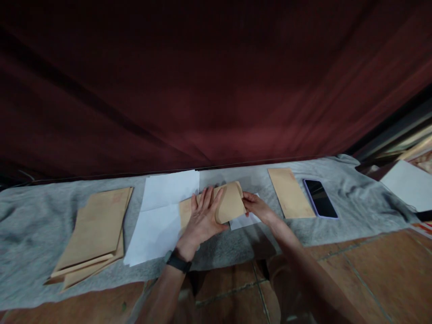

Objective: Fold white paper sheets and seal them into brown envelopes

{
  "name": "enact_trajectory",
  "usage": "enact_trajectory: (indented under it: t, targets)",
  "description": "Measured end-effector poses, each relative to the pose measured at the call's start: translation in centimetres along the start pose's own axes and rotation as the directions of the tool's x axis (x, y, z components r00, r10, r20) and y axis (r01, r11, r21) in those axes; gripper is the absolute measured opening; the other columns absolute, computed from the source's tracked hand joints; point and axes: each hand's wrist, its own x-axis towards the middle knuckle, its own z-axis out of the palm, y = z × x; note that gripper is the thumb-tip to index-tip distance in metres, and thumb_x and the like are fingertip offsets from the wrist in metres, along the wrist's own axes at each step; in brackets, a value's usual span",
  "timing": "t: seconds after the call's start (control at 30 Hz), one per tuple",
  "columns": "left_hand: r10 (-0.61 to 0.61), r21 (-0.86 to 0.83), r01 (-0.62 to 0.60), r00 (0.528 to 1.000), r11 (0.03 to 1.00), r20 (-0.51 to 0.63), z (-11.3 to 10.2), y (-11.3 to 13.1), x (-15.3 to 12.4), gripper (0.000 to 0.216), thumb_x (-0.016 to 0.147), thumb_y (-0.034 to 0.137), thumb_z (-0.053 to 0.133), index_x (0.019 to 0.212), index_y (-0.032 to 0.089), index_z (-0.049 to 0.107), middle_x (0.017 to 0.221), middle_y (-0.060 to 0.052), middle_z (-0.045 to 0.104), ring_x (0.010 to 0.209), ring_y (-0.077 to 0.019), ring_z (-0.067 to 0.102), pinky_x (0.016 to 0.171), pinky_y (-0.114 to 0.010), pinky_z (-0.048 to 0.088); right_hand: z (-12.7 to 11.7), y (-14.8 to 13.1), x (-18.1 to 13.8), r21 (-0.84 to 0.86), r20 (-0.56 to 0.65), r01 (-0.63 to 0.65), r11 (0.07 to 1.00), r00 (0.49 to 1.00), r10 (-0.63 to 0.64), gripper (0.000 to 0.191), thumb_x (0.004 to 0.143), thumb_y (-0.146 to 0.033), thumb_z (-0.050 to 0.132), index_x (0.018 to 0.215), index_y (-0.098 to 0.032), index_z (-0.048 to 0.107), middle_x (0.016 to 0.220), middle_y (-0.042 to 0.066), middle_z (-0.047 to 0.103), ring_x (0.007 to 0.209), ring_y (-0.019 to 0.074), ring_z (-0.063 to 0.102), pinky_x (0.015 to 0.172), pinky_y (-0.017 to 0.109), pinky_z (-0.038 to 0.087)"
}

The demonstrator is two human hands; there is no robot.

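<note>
My left hand [202, 218] lies flat with fingers spread on a brown envelope [232, 200] in the middle of the grey cloth [33, 216]. My right hand [255, 206] pinches the envelope's right end, where the flap is lifted. A folded white sheet [245, 221] sticks out from under the envelope near the right hand. A dark watch sits on my left wrist.
A stack of brown envelopes [94, 231] lies at the left. White paper sheets [162, 211] lie left of my hands. Another brown envelope [290, 192] and a black phone [320, 198] lie to the right. A dark red curtain [216, 81] hangs behind. Tiled floor [371, 279] is in front.
</note>
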Motion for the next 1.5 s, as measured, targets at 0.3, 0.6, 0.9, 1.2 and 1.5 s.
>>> enact_trajectory:
  t: [0.3,0.6,0.9,1.2,1.5]
  targets:
    - [-0.009,-0.068,0.016,0.995,0.998,0.096,0.1,-0.1,0.1,0.131,0.063,0.058,0.083,0.162,0.030,0.002,0.168,-0.018,0.015,0.154,-0.0392,0.016,0.121,-0.066,0.008,-0.7,-0.5,-0.4,-0.033,0.062,-0.035,0.999,0.997,0.037,0.025,0.073,-0.041,0.067,0.085,-0.019,0.063,0.064,-0.005,0.058,0.053,0.0091,0.050,0.046,0.019,0.042]
    - [0.016,-0.034,-0.015,1.000,0.999,0.001,0.2,0.3,0.2,0.128,0.061,0.050,0.086,0.161,0.033,0.008,0.158,-0.014,0.033,0.148,-0.0369,0.029,0.122,-0.064,0.003,-1.1,0.2,-0.2,-0.059,0.039,-0.070,0.996,0.997,0.072,0.022,0.071,-0.037,0.064,0.083,-0.018,0.064,0.066,-0.004,0.060,0.053,0.0097,0.053,0.043,0.019,0.043]
    - [0.041,-0.025,-0.042,0.999,0.999,-0.026,0.3,0.3,0.4,0.121,0.064,0.046,0.083,0.161,0.030,0.012,0.156,-0.016,0.033,0.146,-0.0383,0.031,0.121,-0.065,0.004,-1.5,0.6,-0.1,-0.115,0.008,-0.097,0.989,0.995,0.098,0.017,0.070,-0.031,0.063,0.080,-0.018,0.065,0.069,-0.002,0.065,0.056,0.0116,0.057,0.043,0.020,0.044]
    - [0.060,0.024,-0.058,0.997,0.998,-0.046,0.5,0.7,0.5,0.114,0.067,0.039,0.079,0.161,0.027,0.015,0.155,-0.017,0.036,0.147,-0.0389,0.031,0.122,-0.064,0.004,-0.9,1.1,0.2,-0.427,-0.445,-0.039,0.903,0.879,-0.172,0.025,0.071,-0.029,0.069,0.092,-0.023,0.056,0.072,-0.002,0.062,0.066,0.0167,0.059,0.060,0.027,0.041]
    - [0.062,0.057,-0.059,0.997,0.997,-0.054,1.0,0.9,0.5,0.115,0.067,0.040,0.081,0.161,0.027,0.015,0.156,-0.018,0.034,0.147,-0.0381,0.030,0.122,-0.064,0.006,-1.3,0.7,-0.4,-0.640,-0.242,0.014,0.768,0.945,-0.219,0.014,0.084,-0.022,0.060,0.085,-0.027,0.072,0.080,0.001,0.074,0.074,0.0204,0.065,0.066,0.029,0.041]
